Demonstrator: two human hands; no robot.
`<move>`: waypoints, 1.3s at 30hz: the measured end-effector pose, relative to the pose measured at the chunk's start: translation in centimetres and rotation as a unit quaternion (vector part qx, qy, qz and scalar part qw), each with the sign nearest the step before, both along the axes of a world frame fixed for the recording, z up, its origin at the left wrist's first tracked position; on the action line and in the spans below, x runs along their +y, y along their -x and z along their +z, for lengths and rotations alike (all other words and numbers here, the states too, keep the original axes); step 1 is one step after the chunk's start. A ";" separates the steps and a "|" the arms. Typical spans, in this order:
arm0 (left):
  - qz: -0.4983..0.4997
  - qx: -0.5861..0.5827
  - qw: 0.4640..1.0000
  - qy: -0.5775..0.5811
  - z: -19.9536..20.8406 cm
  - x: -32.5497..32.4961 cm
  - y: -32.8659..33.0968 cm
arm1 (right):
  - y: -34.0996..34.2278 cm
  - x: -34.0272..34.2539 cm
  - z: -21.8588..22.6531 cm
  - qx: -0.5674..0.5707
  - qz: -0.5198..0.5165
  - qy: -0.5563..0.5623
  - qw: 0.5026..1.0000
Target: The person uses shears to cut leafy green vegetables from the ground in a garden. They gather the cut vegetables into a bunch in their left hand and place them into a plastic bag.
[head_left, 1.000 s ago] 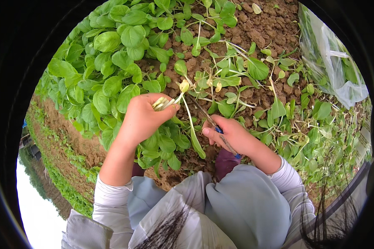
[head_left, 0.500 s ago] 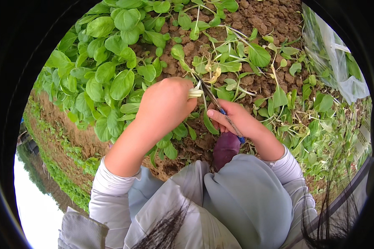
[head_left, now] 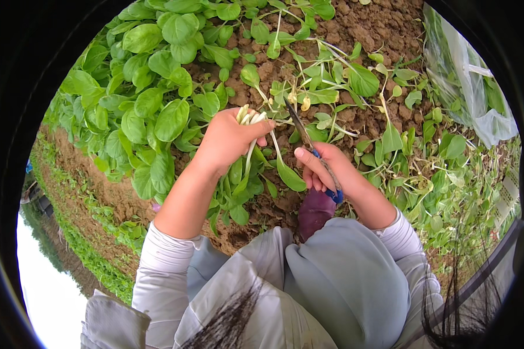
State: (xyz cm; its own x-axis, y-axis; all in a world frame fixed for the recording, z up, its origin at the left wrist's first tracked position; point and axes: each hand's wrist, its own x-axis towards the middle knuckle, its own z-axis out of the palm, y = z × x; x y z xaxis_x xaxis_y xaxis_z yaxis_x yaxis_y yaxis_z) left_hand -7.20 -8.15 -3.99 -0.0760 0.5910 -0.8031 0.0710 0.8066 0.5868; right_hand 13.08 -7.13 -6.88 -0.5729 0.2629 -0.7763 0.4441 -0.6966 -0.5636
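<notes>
A small bunch of leafy greens (head_left: 289,176) is gripped in my left hand (head_left: 222,139), its pale cut stem ends showing above my thumb. The leaves hang down below that hand, and one long leaf droops toward the right. My right hand (head_left: 336,167) is closed around scissors (head_left: 297,123) with blue handles and dark, soiled blades. The blades point up and to the left, just right of the bunch and apart from it. Whether the blades are parted is hard to make out.
Dense growing greens (head_left: 148,99) fill the left side. Loose leaves and yellowed bits lie on brown clumpy soil (head_left: 384,26) ahead and to the right. A clear plastic bag (head_left: 477,87) holding greens stands at far right. A purple boot (head_left: 315,214) shows below my right hand.
My left hand has turned over and tipped the bunch, so the stem ends now face up and leaves hang below. The scissors stay nearly in place, now apart from the drooping leaf's stalk.
</notes>
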 end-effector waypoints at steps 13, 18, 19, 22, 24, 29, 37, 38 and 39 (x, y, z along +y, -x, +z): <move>0.435 -0.165 0.885 0.000 -2.4 -0.3 1.4 | -0.3 -1.9 -1.1 0.003 0.048 -0.225 0.973; 0.368 -0.100 0.924 -0.014 -1.6 -0.6 0.2 | 0.5 -1.8 -0.7 -0.013 0.040 -0.223 0.974; 0.350 -0.078 0.933 -0.029 -1.6 -0.8 0.1 | 0.7 -1.5 -0.7 -0.019 0.039 -0.204 0.978; 0.334 -0.024 0.940 -0.069 -0.7 -1.0 0.2 | 1.4 -1.0 0.1 0.000 -0.076 -0.069 0.995; 0.370 -0.011 0.923 -0.104 0.5 -1.0 1.5 | 1.1 -1.1 0.1 0.022 -0.162 -0.029 0.986; 0.409 -0.075 0.849 -0.327 5.1 -2.2 9.2 | 0.6 -1.3 -0.6 0.003 -0.188 -0.033 0.982; -0.251 0.303 0.918 -0.050 2.6 -2.6 6.5 | 1.0 -1.8 -0.4 0.013 -0.112 -0.050 0.992; -0.351 0.345 0.870 -0.032 0.7 -3.6 6.6 | 1.1 -1.8 -0.5 0.018 -0.102 -0.050 0.993; -0.416 0.353 0.838 -0.017 -0.5 -4.4 6.9 | 1.2 -1.8 -0.4 0.017 -0.098 -0.042 0.994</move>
